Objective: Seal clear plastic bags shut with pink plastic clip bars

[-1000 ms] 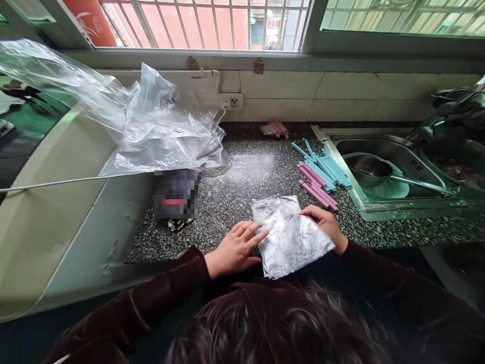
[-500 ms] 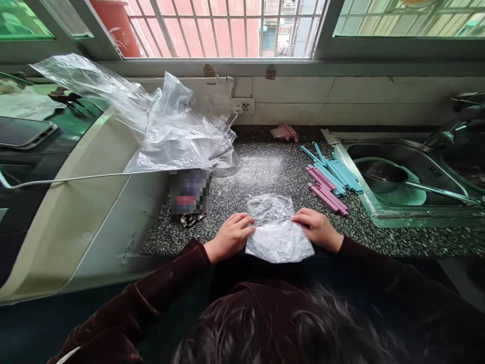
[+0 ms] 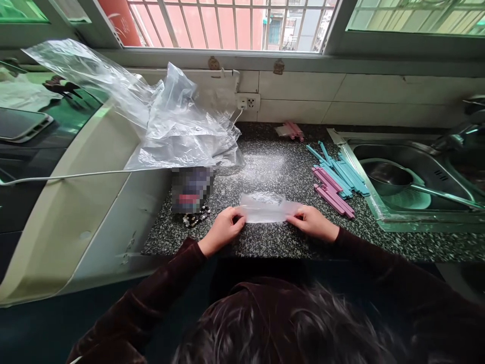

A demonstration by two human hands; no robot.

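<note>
At plastic [image 3: 263,212] edges, apart from sticks [image 3: 333,200] — left hand [image 3: 223,230], right hand [image 3: 313,223] pinching.

Clear plastic bag [image 3: 263,211] in my grip, one end pinched in each hand. Folded to a wide, low band; near face smooth, milky; far part crinkled, glossy. Stretched crosswise over speckled counter [image 3: 265,243], near its front edge; whether touching, can't tell.

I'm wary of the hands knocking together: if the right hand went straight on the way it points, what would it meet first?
The folded plastic, whose right end the right hand is pinching. The left hand lies roughly beyond, though depth leaves that uncertain.
</note>
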